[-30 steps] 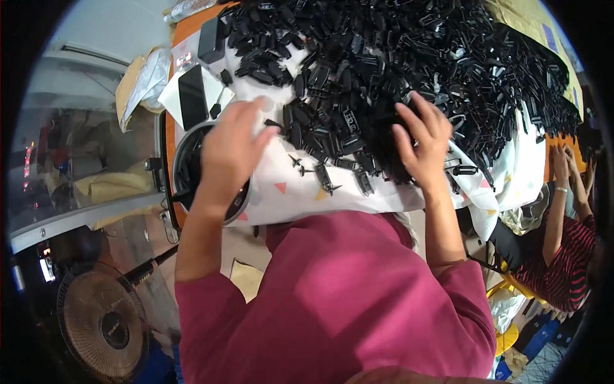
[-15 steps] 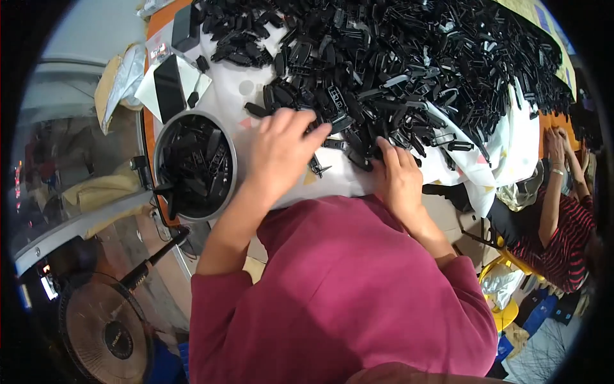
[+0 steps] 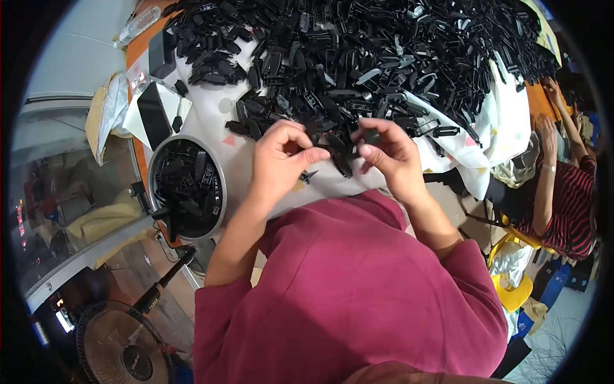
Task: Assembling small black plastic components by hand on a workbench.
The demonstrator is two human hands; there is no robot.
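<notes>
My left hand (image 3: 278, 160) is over the near edge of a heap of black plastic parts (image 3: 332, 57), its fingers curled toward the thumb. Whatever sits at its fingertips blends with the dark parts behind. To its right, my right hand (image 3: 395, 157) pinches a small black plastic part between thumb and forefinger; blur hides its exact shape. One longer black piece (image 3: 342, 165) lies on the cloth between the hands. Close to my left thumb is a thin, pointed black piece (image 3: 307, 176).
A round metal pot (image 3: 222, 192) full of black parts stands on the left, beside a dark phone (image 3: 152, 114) and a grey box (image 3: 161, 54). White patterned cloth (image 3: 249, 160) covers the table. A fan (image 3: 125, 345) is lower left; another person's arm (image 3: 547, 166) shows at right.
Both hands have lifted off the heap's near edge, and their fingers have closed into pinches facing each other. The view has shifted slightly.
</notes>
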